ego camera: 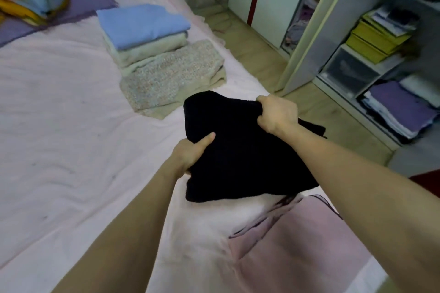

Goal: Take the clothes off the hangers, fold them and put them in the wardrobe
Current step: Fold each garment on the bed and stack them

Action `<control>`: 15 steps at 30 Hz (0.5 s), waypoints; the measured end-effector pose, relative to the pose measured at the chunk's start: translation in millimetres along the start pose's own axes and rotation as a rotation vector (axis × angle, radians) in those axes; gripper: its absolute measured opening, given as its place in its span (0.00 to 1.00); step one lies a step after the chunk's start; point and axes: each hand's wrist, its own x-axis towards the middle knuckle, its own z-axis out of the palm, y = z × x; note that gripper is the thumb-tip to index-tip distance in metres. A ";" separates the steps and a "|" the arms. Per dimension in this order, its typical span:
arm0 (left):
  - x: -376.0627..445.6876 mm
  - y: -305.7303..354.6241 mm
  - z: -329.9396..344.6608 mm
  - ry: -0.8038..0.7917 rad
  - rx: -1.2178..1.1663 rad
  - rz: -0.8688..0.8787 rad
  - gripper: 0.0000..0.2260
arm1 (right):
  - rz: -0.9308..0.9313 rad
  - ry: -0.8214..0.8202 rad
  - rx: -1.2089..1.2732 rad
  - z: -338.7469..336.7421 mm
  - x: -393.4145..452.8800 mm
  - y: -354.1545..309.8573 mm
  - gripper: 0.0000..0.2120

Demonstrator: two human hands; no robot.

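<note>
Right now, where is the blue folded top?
In the head view the blue top is upper left of centre, topping the folded pile on the pink bed, beyond the black garment that both hands hold.

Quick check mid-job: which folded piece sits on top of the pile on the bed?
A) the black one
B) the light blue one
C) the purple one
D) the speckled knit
B: the light blue garment tops the folded pile; both hands hold the black garment.
</note>
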 end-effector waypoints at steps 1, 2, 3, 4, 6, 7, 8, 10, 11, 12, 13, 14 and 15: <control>-1.8 1.2 10.9 -0.025 -0.023 -0.048 0.30 | -0.021 -0.027 -0.069 -4.8 2.9 4.6 0.09; -2.4 -1.6 19.6 -0.051 -0.044 -0.088 0.30 | -0.039 -0.051 -0.133 -5.3 5.0 6.3 0.09; -1.8 -6.1 30.2 -0.070 -0.068 -0.124 0.30 | -0.055 -0.076 -0.196 -3.2 6.5 9.2 0.10; -1.8 -12.8 39.8 -0.083 -0.094 -0.157 0.30 | -0.073 -0.101 -0.245 2.1 8.3 10.9 0.13; -0.6 -32.4 56.1 -0.086 -0.157 -0.232 0.31 | -0.107 -0.162 -0.301 25.0 9.9 8.8 0.16; 2.8 -46.3 63.1 -0.072 -0.183 -0.265 0.31 | -0.130 -0.201 -0.308 42.6 11.4 4.7 0.16; 5.2 -59.6 69.1 -0.055 -0.210 -0.292 0.31 | -0.155 -0.234 -0.311 59.4 12.4 -1.2 0.17; 15.3 -91.1 77.8 0.005 -0.253 -0.338 0.31 | -0.205 -0.285 -0.303 97.4 15.7 -14.5 0.18; 17.9 -100.7 79.2 0.044 -0.247 -0.352 0.32 | -0.220 -0.299 -0.297 109.8 15.6 -19.1 0.20; 23.1 -111.3 81.1 0.105 -0.224 -0.360 0.33 | -0.238 -0.293 -0.291 125.6 15.3 -22.1 0.23; 27.8 -120.2 82.9 0.184 -0.182 -0.340 0.35 | -0.246 -0.252 -0.271 139.4 14.9 -22.4 0.27; 32.0 -127.2 83.4 0.295 -0.082 -0.287 0.37 | -0.244 -0.174 -0.236 151.2 12.8 -21.5 0.30; 37.6 -132.5 81.9 0.418 0.098 -0.187 0.38 | -0.224 -0.082 -0.174 163.2 7.8 -19.6 0.31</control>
